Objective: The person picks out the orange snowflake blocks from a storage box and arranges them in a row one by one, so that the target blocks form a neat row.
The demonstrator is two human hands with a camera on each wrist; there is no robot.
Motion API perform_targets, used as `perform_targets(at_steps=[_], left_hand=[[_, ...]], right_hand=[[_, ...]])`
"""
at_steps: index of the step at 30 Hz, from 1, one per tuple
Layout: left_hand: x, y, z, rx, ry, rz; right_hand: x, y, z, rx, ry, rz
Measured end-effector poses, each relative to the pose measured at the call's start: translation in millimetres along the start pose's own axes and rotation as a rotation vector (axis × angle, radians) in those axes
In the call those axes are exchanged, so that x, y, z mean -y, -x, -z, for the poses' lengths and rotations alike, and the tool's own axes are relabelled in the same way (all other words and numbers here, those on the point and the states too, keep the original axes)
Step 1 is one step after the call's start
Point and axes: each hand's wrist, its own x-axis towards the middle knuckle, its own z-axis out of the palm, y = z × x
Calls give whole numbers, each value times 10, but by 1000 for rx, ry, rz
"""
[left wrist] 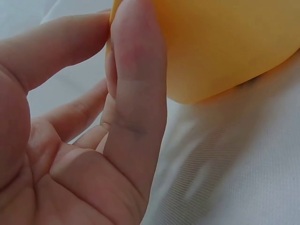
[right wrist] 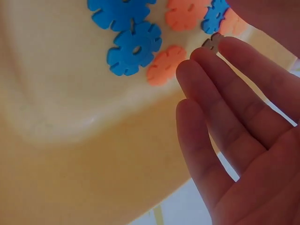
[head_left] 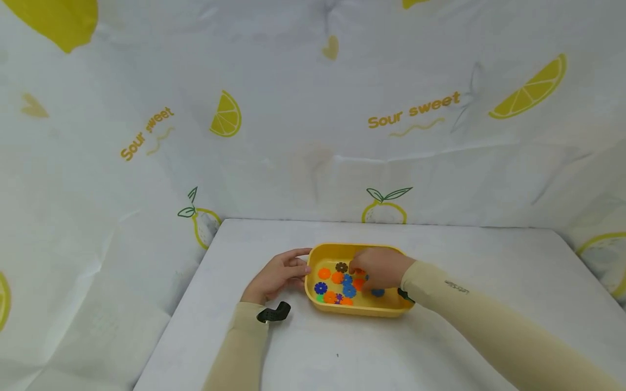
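A yellow plastic bin (head_left: 362,311) holds several flat, notched snowflake discs in orange, blue, brown, purple and green. At the bin's left end, my left hand (head_left: 271,276) grips the rim; the left wrist view has thumb and fingers on either side of the yellow wall (left wrist: 211,56). My right hand (head_left: 383,267) reaches down inside the bin, over its right half. Seen from the right wrist, its fingers (right wrist: 234,108) are extended and slightly bent beside an orange disc (right wrist: 166,64) and a brown disc (right wrist: 212,43). Nothing shows in its grasp. Some discs are hidden under this hand.
A white-covered table (head_left: 313,353) bears the bin. Behind and to the sides hangs a white cloth (head_left: 303,119) printed with lemons and lettering. Dark bands (head_left: 275,312) sit at both wrists, over beige sleeves.
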Motion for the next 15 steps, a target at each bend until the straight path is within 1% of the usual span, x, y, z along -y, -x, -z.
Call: perform_targets(at_steps=[5, 9, 15], left_hand=[[16, -9, 3, -2, 9, 2], [12, -16, 6, 1, 19, 8], [6, -26, 15, 2, 43, 17]], right_hand=[[11, -86, -69, 21, 25, -7], [11, -121, -100, 33, 23, -23], [15, -139, -94, 20, 40, -8]])
